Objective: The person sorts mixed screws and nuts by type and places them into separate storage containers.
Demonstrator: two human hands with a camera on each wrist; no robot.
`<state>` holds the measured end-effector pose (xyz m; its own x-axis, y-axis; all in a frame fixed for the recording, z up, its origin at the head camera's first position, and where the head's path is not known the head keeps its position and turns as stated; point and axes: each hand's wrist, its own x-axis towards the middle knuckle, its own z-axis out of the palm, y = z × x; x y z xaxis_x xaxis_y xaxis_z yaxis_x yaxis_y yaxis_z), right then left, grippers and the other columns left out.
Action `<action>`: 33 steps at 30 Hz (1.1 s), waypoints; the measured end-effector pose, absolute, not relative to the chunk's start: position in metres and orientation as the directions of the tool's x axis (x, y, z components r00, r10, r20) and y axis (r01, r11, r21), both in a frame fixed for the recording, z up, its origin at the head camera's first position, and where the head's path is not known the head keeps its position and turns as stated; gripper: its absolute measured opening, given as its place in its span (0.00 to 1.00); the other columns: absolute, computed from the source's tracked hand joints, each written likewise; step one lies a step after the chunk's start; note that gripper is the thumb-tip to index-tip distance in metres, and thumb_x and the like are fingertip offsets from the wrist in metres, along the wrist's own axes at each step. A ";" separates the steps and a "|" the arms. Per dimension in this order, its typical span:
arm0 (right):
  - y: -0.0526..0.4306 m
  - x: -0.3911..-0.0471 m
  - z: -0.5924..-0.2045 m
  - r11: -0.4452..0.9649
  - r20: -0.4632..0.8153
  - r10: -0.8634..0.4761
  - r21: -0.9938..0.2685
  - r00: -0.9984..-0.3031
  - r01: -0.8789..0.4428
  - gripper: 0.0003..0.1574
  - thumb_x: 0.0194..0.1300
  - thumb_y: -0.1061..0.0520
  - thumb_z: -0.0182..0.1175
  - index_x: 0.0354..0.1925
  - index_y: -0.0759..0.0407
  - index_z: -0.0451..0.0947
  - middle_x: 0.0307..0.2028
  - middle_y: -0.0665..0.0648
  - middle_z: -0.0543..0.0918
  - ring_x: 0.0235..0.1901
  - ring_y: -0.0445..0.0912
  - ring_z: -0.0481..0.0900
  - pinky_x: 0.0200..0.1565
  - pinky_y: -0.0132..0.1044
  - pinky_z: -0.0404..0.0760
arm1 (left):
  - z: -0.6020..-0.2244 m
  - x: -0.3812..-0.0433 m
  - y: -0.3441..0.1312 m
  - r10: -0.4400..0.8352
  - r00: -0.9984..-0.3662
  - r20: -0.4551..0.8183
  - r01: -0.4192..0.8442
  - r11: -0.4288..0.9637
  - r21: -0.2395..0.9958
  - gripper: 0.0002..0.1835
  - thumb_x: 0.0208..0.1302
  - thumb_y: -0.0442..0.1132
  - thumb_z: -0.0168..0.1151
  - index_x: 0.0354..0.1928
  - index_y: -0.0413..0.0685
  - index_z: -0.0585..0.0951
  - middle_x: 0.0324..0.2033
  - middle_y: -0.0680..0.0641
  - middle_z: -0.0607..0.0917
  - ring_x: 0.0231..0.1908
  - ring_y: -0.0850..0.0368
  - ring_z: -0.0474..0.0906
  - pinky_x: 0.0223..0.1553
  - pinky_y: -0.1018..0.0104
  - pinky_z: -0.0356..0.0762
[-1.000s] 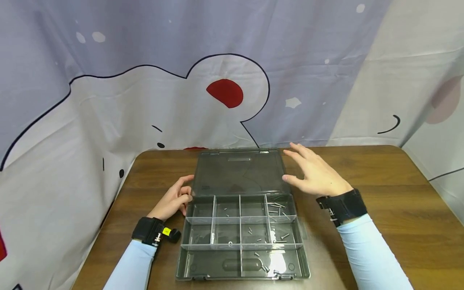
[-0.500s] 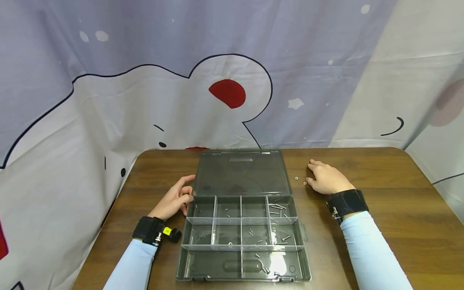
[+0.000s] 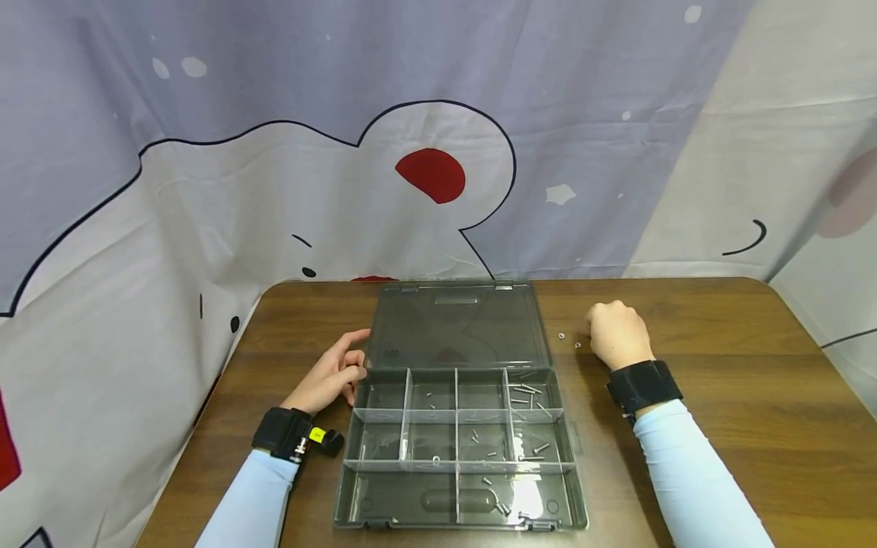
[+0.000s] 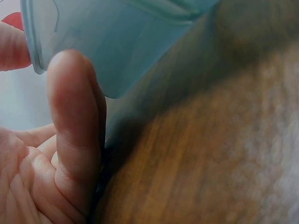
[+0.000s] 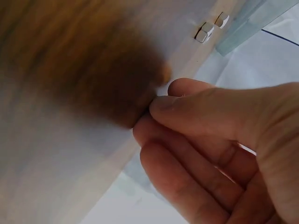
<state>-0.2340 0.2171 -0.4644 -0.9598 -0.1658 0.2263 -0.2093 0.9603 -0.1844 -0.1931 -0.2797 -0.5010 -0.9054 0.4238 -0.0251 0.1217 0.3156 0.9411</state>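
Observation:
An open-lidded grey clear compartment box [image 3: 402, 495] lies on the table. My left hand [image 3: 327, 384] rests at its left side, with thumb [image 4: 74, 102] and index finger touching the box near the hinge. To the right of the lid [image 3: 455, 327], my right hand [image 3: 620, 335] is down at the tabletop, fingers curled. In the right wrist view its thumb [image 5: 196, 112] meets the fingertips; whatever may be between them is hidden. Two small hex nuts, the nearer nut [image 5: 204, 32] and the farther nut [image 5: 222, 19], lie between that hand and the box.
Several screws [image 3: 526, 392] lie in the right compartments. One nut [image 3: 435, 460] is in the box near a divider. A brown wooden table [image 3: 754, 403] carries everything, and a printed curtain [image 3: 274, 205] hangs behind it.
My right hand has come down from above the lid's right edge to the tabletop on the right, and its spread fingers have curled in. Two nuts came into sight. My left hand stays put.

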 end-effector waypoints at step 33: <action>0.107 -0.157 -0.398 0.492 0.371 -0.712 -0.343 -0.597 -0.800 0.18 0.47 0.71 0.61 0.27 0.46 0.77 0.29 0.42 0.74 0.25 0.35 0.73 0.28 0.24 0.73 | -0.500 -0.198 -0.276 0.427 -0.904 -0.037 0.112 0.317 0.942 0.37 0.70 0.29 0.51 0.80 0.43 0.55 0.33 0.41 0.75 0.20 0.55 0.75 0.21 0.58 0.83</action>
<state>-0.1570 0.1066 -0.3978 -0.5967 -0.7116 0.3709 -0.8001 0.4922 -0.3429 -0.1983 -0.2756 -0.4998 -0.9035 0.4269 -0.0365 0.1118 0.3172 0.9417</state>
